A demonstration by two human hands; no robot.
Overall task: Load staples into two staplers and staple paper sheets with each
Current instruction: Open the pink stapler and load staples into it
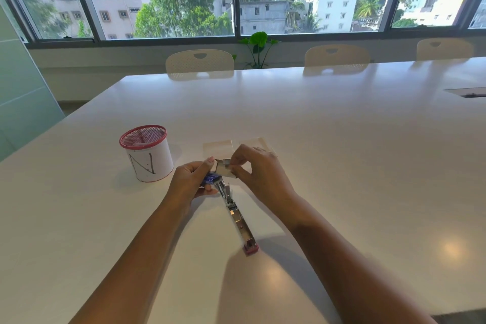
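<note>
A stapler (pixel 238 218) lies opened flat on the white table (pixel 342 152), its metal channel facing up and its pink end toward me. My left hand (pixel 192 181) grips a small blue staple box (pixel 211 179) with its white inner tray (pixel 223 169) slid out. My right hand (pixel 257 168) pinches a small metallic strip of staples (pixel 226 161) at the tray's top. Two small stacks of paper sheets (pixel 218 147) lie just beyond my hands, the right one (pixel 259 142) partly hidden. No second stapler is visible.
A red mesh pen holder (pixel 147 154) wrapped in white paper marked "N" stands to the left of my hands. Chairs (pixel 200 62) line the far table edge, with a potted plant (pixel 259 46) behind. A cable slot (pixel 465 92) sits at the far right.
</note>
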